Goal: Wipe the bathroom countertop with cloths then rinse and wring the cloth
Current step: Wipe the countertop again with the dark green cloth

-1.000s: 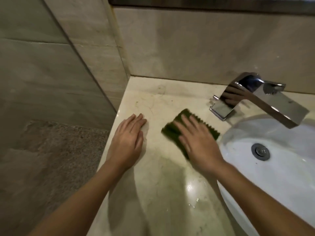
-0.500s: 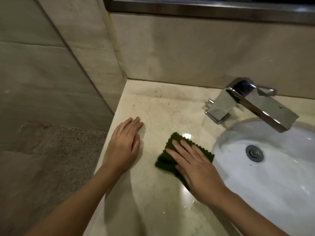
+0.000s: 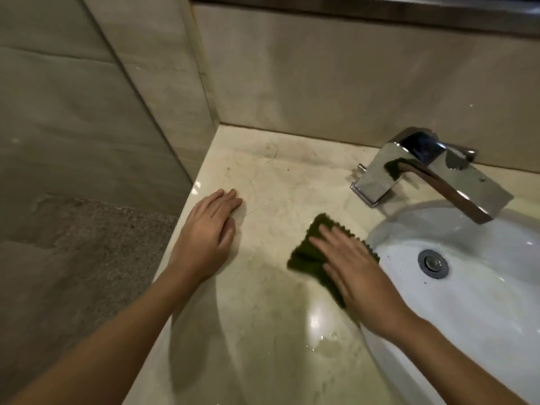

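Note:
A dark green cloth (image 3: 306,254) with a zigzag edge lies flat on the beige marble countertop (image 3: 263,331), just left of the white sink (image 3: 482,302). My right hand (image 3: 353,267) presses on the cloth with straight fingers and covers most of it. My left hand (image 3: 207,229) rests flat on the countertop near its left edge, apart from the cloth and holding nothing.
A chrome faucet (image 3: 423,173) stands behind the sink, its spout reaching over the basin with the metal drain (image 3: 433,263). Tiled walls close the back and left. The counter's left edge drops to a speckled floor (image 3: 87,258). A wet patch (image 3: 327,337) shines near the basin rim.
My right hand slid the cloth toward me and then back toward the faucet, beside the sink rim. My left hand stayed flat in the same spot.

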